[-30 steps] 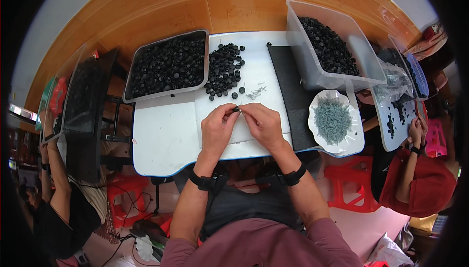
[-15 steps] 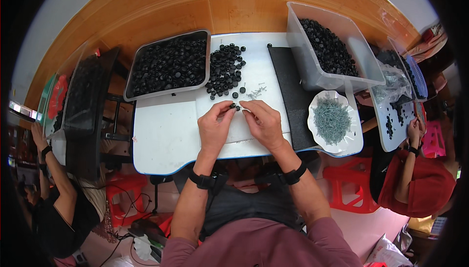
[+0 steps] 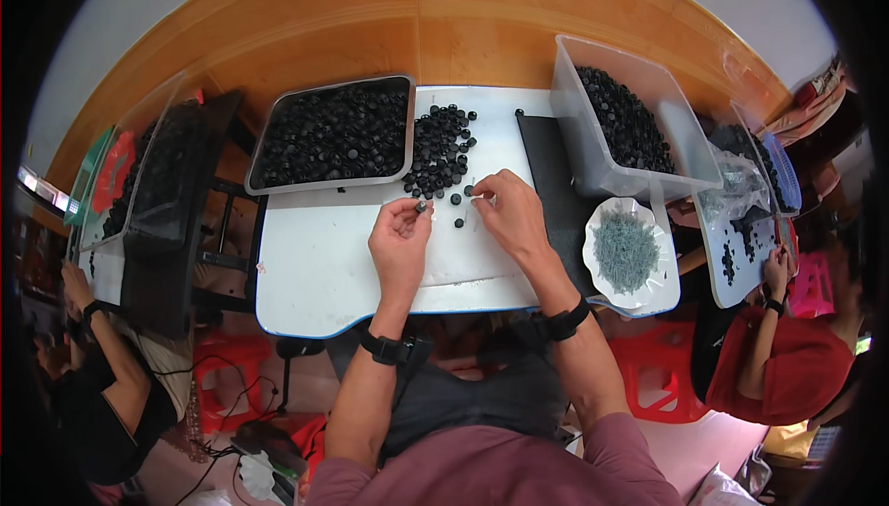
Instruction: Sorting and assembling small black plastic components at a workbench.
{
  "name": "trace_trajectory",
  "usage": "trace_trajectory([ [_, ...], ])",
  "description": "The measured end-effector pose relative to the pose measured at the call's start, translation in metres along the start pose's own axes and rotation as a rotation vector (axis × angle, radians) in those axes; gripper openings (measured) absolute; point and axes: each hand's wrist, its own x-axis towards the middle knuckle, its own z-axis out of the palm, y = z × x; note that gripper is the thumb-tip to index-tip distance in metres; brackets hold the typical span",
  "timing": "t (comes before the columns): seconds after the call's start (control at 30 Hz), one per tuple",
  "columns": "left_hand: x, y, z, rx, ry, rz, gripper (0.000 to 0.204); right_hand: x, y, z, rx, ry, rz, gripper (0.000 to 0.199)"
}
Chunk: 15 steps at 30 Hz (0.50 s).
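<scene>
My left hand (image 3: 400, 245) is closed, pinching a small black round cap (image 3: 420, 207) between thumb and fingertips, with a pale spot on top of it. Across the white mat, my right hand (image 3: 511, 217) has thumb and forefinger bent together close beside a loose black cap (image 3: 469, 191). Whatever lies between those fingertips is too small or hidden to make out. Another single cap (image 3: 458, 223) sits on the mat between my hands, a little nearer to me. Beyond them spreads a loose heap of black caps (image 3: 437, 149).
A tray (image 3: 413, 126) full of black caps stands at the back left. At the back right is a clear plastic bin (image 3: 639, 177) with more caps. A white scalloped dish (image 3: 594, 270) holds grey screws beside a black mat (image 3: 554, 159). Co-workers sit on both sides.
My hands have moved apart, the right one going right and over the spot where loose screws lay. A cap now lies on the mat between them. The view has shifted slightly.
</scene>
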Motion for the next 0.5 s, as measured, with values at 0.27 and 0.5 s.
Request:
trace_trajectory([
  [0.27,-0.007,0.007,0.006,0.362,-0.403,0.037,0.018,0.021,0.017,0.021,-0.159,-0.029,-0.069,0.020],
  [0.5,-0.004,0.001,0.011,0.453,-0.228,0.136,0.021,0.006,0.017,0.009,0.439,0.057,0.238,0.016],
])
